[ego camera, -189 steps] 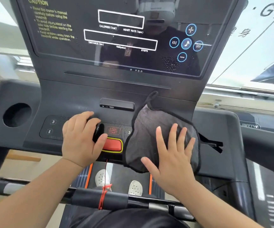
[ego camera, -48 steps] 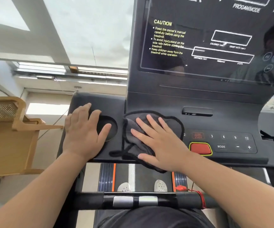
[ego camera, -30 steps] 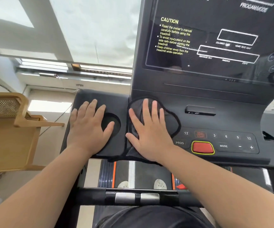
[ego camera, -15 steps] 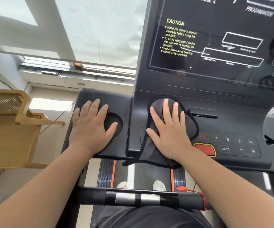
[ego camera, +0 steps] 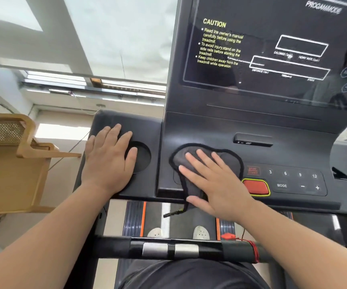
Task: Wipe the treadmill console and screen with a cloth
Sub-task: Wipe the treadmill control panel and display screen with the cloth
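Observation:
The black treadmill console [ego camera: 220, 130] fills the middle, and its dark glossy screen [ego camera: 272, 51] with yellow caution text rises above. A grey cloth with a black hem [ego camera: 228, 159] lies on the left part of the button panel, bunched, with its loop hanging over the front edge. My right hand [ego camera: 214, 180] presses flat on the cloth, fingers spread. My left hand [ego camera: 108, 161] rests flat on the left wing of the console, its fingers partly covering the round cup holder [ego camera: 143, 157].
To the right of the cloth are the red stop button [ego camera: 255, 187] and the number and mode keys [ego camera: 293, 178]. A black handlebar [ego camera: 168, 249] crosses below my arms. A wooden rack [ego camera: 12, 163] stands at the left. The belt and two white shoes show below.
My right hand has slid the cloth down and slightly left on the panel over the last half second, bunching it. My left hand has stayed on the cup holder wing.

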### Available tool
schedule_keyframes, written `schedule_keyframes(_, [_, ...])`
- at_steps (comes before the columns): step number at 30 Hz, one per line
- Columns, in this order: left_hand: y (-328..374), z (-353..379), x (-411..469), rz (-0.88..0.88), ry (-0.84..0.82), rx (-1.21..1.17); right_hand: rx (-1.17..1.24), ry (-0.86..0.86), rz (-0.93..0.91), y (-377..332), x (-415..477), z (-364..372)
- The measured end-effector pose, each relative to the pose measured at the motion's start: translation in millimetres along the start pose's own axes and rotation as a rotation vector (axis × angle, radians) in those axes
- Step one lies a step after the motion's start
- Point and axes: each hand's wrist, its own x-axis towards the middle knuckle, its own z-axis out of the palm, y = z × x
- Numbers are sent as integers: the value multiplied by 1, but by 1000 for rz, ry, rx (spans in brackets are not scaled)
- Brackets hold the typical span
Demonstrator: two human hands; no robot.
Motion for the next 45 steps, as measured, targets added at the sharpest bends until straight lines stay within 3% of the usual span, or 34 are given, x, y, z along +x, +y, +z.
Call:
schedule_keyframes(4, [0,0,0,2,-8,11,64,-15,210,25,21,-16])
schedule_keyframes(8, [1,1,0,-3,-13,27,68,35,364,-12,64,-23])
schedule_keyframes(13, [2,-1,0,3,-20,40,80,71,127,-53,66,-17])
schedule_keyframes(16, [2,-1,1,-2,-20,35,20,62,108,-48,28,-1])
schedule_keyframes(21, [2,1,1,-2,-9,36,-2,43,370,-6,-28,15])
schedule_keyframes(25, [1,2,1,-3,-12,39,52,50,536,-27,-6,5])
schedule_keyframes(30, [2,2,0,-4,-9,48,34,78,218,-71,46,-4])
schedule_keyframes(34, [3,0,0,-4,-11,50,-31,68,71,-61,37,0])
schedule_keyframes(41, [1,0,0,-3,-17,35,-143,-66,199,12,-37,12])
schedule_keyframes(45, [2,0,0,-8,-30,34,-50,-60,328,-4,-17,0])
